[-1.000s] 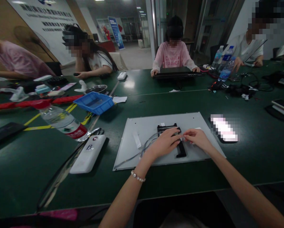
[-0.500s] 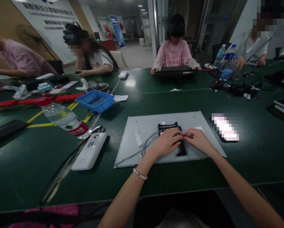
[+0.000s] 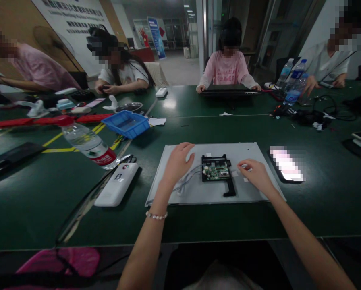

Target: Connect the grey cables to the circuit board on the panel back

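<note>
A flat light-grey panel (image 3: 259, 153) lies on the green table. On its middle sits a black bracket (image 3: 230, 189) carrying a green circuit board (image 3: 218, 173). Grey cables (image 3: 192, 174) run from the board's left side, partly hidden behind my left wrist. My left hand (image 3: 178, 163) is raised over the panel's left part, fingers stretched out and holding nothing. To the right of the bracket, my right hand (image 3: 254, 174) has its thumb and fingers pinched together; a small pale bit shows at the fingertips, too small to name.
A lit phone (image 3: 286, 165) lies right of the panel. On the left are a white power bank (image 3: 117, 185) marked 13, a tilted water bottle (image 3: 90, 145) and a blue tray (image 3: 126, 124). Several people sit around the table (image 3: 198, 223), with more bottles (image 3: 295, 82) at back right.
My left hand has lifted off the bracket and moved left, uncovering the circuit board. My right hand has drawn slightly right, away from the bracket, still pinched. The camera view has shifted a little.
</note>
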